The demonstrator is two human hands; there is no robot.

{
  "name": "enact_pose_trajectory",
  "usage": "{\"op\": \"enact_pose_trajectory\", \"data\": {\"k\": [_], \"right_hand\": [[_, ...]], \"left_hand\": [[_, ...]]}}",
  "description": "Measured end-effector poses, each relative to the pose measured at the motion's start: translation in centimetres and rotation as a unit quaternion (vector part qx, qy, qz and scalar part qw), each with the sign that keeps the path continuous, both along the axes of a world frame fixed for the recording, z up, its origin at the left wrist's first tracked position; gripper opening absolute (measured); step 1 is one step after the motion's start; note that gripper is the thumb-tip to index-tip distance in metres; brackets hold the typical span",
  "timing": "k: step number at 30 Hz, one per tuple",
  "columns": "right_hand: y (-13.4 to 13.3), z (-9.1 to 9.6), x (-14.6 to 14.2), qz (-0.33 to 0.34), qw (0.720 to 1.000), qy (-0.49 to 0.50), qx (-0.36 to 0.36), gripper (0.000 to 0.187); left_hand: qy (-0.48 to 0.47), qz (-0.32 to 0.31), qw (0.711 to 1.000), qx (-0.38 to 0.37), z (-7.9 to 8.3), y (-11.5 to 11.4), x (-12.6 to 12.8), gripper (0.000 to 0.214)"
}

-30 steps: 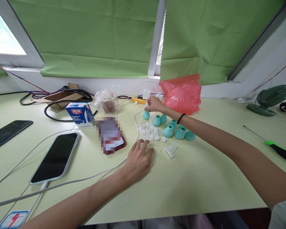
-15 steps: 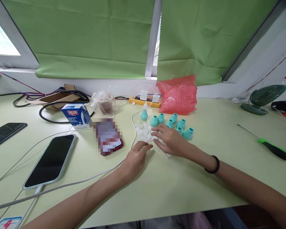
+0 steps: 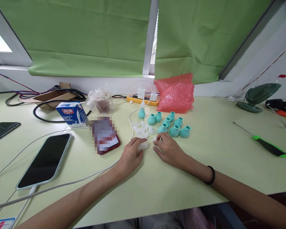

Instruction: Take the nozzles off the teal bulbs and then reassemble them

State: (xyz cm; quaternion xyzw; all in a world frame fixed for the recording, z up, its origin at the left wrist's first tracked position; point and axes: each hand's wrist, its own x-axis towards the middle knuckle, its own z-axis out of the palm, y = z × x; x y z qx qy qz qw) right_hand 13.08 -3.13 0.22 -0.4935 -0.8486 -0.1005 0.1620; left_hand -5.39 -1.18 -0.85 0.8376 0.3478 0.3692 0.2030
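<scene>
My left hand (image 3: 130,156) is closed around a clear plastic piece (image 3: 143,146), thumb below and fingers above it. Just to the right, my right hand (image 3: 170,149) has its fingers curled at a small whitish plastic piece (image 3: 155,139), partly hidden by them. Beyond both hands lies a loose pile of translucent white plastic pieces (image 3: 143,129). Several turquoise bulbs (image 3: 173,130) with open necks stand behind my right hand. One more turquoise bulb (image 3: 141,114), with a translucent nozzle on top, stands apart at the back.
A white cable (image 3: 102,173) runs past my left forearm. To the left are a red-cased phone (image 3: 116,143), a charging phone (image 3: 46,160) and a milk carton (image 3: 72,115). A yellow power strip (image 3: 133,99) and pink bubble wrap (image 3: 175,93) lie behind; a screwdriver (image 3: 268,146) lies right.
My right hand has drawn back from the pile and the bulbs, toward me. The left hand now has the clear piece in its fingers. The view has shifted slightly.
</scene>
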Motion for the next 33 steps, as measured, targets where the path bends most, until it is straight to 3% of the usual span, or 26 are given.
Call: {"op": "enact_pose_trajectory", "data": {"k": [4,8,11,17,20,24,28,33], "right_hand": [[0.1,0.2,0.5,0.023,1.0,-0.008,-0.02,0.016],[0.1,-0.1,0.9,0.036,0.999,0.021,-0.015,0.011],[0.1,-0.4,1.0,0.049,0.997,0.053,-0.015,0.007],[0.3,-0.3,0.9,0.085,0.981,0.176,0.007,0.003],[0.1,0.0,0.6,0.124,0.961,0.245,0.027,0.006],[-0.2,0.1,0.3,0.175,0.936,0.305,-0.001,0.01],[-0.3,0.0,0.2,0.166,0.921,0.348,-0.062,0.008],[-0.5,-0.1,0.0,0.151,0.91,0.372,-0.106,0.008]], "left_hand": [[0.002,-0.016,1.0,-0.003,-0.1,-0.1,0.0,0.031],[0.082,0.066,0.994,0.041,0.5,-0.6,0.0,0.019],[0.172,0.111,0.977,0.062,1.1,-0.9,0.1,0.022],[0.247,0.107,0.96,0.08,0.9,-1.0,0.0,0.023],[0.236,0.079,0.964,0.089,0.5,-0.7,0.0,0.02],[0.16,-0.017,0.983,0.091,0.2,-0.3,-0.1,0.009],[0.061,-0.062,0.996,0.031,-0.1,-0.2,-0.2,0.014],[0.024,-0.09,0.995,-0.024,-0.1,-0.5,-0.1,0.015]]}}
